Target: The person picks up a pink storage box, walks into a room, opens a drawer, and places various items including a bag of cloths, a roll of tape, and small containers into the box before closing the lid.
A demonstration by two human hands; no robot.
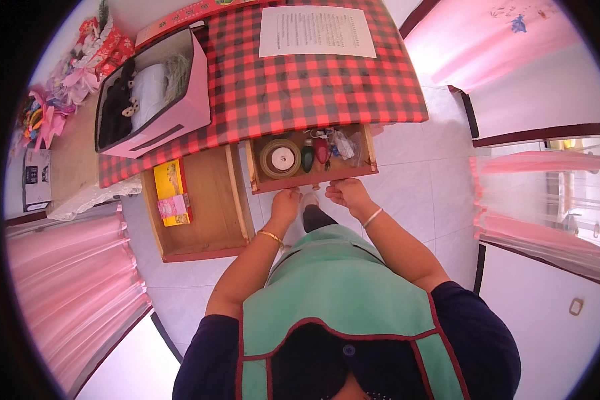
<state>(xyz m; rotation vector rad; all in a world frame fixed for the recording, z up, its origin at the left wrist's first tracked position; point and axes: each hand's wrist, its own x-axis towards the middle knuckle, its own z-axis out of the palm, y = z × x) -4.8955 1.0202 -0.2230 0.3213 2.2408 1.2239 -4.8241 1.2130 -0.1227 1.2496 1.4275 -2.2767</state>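
Two wooden drawers are pulled out from beneath a table with a red-and-black checked cloth [313, 87]. My left hand [286, 203] is closed, close against the front of the right drawer [273, 185], near its left part. My right hand [351, 195] has its fingers curled at the same front, right of the small round knob [316, 187]. What the fingers grip, if anything, is hidden. Inside that drawer are a roll of tape [281, 159], a green bulb-shaped item [307, 157], a red one [322, 151] and clear plastic packets [345, 147].
The left drawer [213, 200] holds a yellow-and-red box [170, 183] with a pink paper piece [172, 207]. On the table are a pink fabric bin [180, 127] and a printed sheet [317, 32]. Wrapped flowers [60, 100] stand left. Pink curtains [73, 287] hang at both sides.
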